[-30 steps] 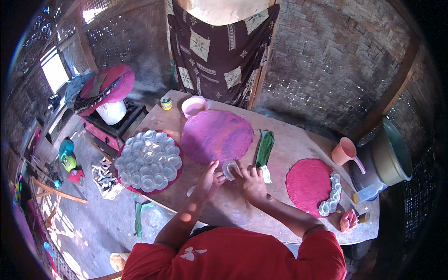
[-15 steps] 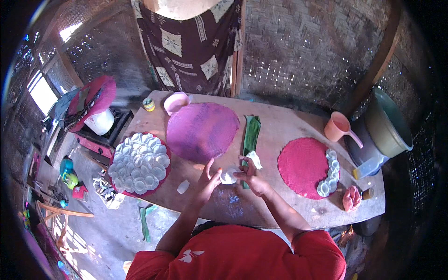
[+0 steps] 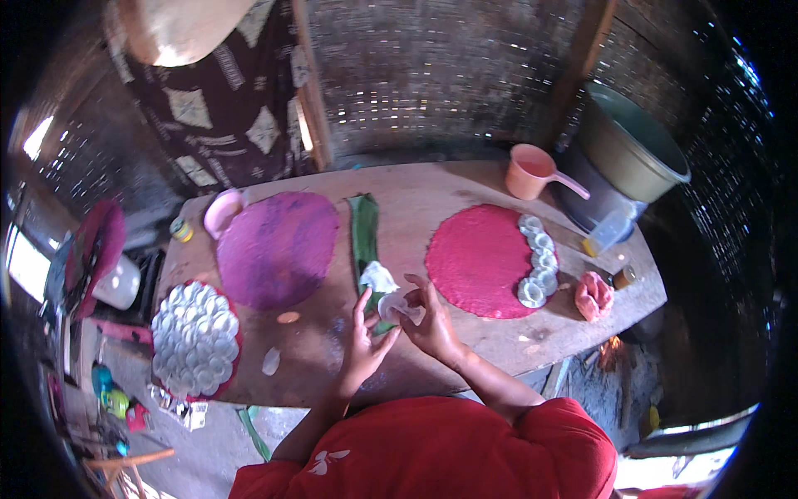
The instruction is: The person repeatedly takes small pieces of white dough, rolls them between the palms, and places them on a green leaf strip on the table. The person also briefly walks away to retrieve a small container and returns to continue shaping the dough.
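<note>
Between my two hands, above the table's middle, is a small translucent cup [image 3: 391,308]. My left hand [image 3: 364,348] pinches its left side with thumb and fingertips. My right hand [image 3: 435,329] is closed at its right side, with a whitish, filmy bit by the fingers; whether that is part of the cup I cannot make out. Just beyond lies a white lump [image 3: 378,277] on a strip of green leaf [image 3: 363,229]. To the right, several similar cups [image 3: 544,259] line the right edge of a round red mat [image 3: 474,258].
A round purple mat [image 3: 278,249] and a heap of pale cups [image 3: 195,337] lie to the left. At the right stand a pink dipper [image 3: 528,173], a large basin [image 3: 636,133], a clear container [image 3: 611,229], a pink crumpled bundle [image 3: 593,297] and a small jar [image 3: 623,277]. A fire [image 3: 612,353] burns below.
My view has swung to the right, so things on the table appear farther left. Both hands have come up against the cup, my right hand now closed at its side.
</note>
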The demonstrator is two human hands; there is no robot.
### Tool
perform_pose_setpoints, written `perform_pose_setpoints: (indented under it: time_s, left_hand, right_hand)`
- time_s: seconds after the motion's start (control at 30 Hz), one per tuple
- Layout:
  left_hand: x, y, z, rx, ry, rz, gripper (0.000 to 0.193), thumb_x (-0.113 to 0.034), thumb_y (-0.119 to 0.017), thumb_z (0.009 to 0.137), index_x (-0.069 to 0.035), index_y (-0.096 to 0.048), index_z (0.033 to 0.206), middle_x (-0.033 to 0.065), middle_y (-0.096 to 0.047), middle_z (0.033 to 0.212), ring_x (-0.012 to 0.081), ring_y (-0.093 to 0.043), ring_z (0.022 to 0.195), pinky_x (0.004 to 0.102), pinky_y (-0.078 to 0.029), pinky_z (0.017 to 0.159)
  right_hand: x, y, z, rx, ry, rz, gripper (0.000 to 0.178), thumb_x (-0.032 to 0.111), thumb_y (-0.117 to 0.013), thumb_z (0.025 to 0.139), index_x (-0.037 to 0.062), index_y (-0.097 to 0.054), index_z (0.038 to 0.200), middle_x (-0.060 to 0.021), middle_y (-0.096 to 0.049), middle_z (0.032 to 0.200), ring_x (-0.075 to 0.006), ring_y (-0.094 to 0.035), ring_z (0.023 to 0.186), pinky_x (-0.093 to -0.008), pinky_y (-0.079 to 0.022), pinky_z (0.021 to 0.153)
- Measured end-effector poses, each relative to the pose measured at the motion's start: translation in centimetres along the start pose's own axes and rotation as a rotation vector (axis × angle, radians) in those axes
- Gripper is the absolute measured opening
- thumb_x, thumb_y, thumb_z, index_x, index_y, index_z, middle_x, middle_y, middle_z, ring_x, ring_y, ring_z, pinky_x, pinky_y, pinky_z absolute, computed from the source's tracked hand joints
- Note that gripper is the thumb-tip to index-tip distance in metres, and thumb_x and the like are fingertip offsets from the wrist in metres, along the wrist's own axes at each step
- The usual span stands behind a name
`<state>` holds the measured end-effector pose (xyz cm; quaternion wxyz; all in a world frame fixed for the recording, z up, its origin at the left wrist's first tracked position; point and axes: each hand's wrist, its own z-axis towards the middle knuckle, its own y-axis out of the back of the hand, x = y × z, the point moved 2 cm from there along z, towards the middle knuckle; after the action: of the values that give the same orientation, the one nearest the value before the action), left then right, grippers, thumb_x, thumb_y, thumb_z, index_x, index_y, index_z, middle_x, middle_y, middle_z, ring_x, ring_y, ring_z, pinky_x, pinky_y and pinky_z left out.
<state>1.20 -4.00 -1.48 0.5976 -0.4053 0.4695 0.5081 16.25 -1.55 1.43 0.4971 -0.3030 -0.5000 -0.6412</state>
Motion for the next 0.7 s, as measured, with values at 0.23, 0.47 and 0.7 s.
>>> perform_pose_setpoints:
  time_s: [0.23,0.47,0.7]
  left_hand:
    - [1.3,0.3,0.9,0.035,-0.088,0.297,0.090,-0.016,-0.071,0.082,0.000,-0.012,0.148,0.0278,-0.029,0.147,0.0353,-0.030,0.138,0.0434,-0.026,0.111]
    - [6.1,2.9,-0.1,-0.187,-0.088,0.447,0.050,-0.004,-0.060,0.089,0.000,-0.040,0.134,0.0186,-0.054,0.126,0.0287,-0.050,0.119,0.0401,-0.036,0.104]
    - [7.5,2.9,-0.8,-0.159,-0.048,0.400,0.047,-0.003,-0.058,0.089,0.001,-0.042,0.133,0.0176,-0.053,0.125,0.0270,-0.049,0.117,0.0398,-0.035,0.104]
  right_hand:
    - [-5.7,12.0,-0.7,-0.287,-0.271,-0.258,0.079,-0.008,-0.068,0.073,0.0078,-0.030,0.140,-0.0112,-0.061,0.092,-0.0205,-0.061,0.089,-0.0344,-0.050,0.078]
    - [-8.3,20.6,-2.8,-0.350,-0.392,-0.556,0.074,0.004,-0.063,0.076,0.0150,-0.029,0.141,-0.0189,-0.067,0.089,-0.0352,-0.067,0.083,-0.0425,-0.053,0.072]
    - [-10.4,18.1,-1.9,-0.194,-0.504,-0.501,0.084,0.002,-0.068,0.073,0.0157,-0.025,0.145,-0.0218,-0.067,0.099,-0.0351,-0.065,0.100,-0.0424,-0.051,0.082]
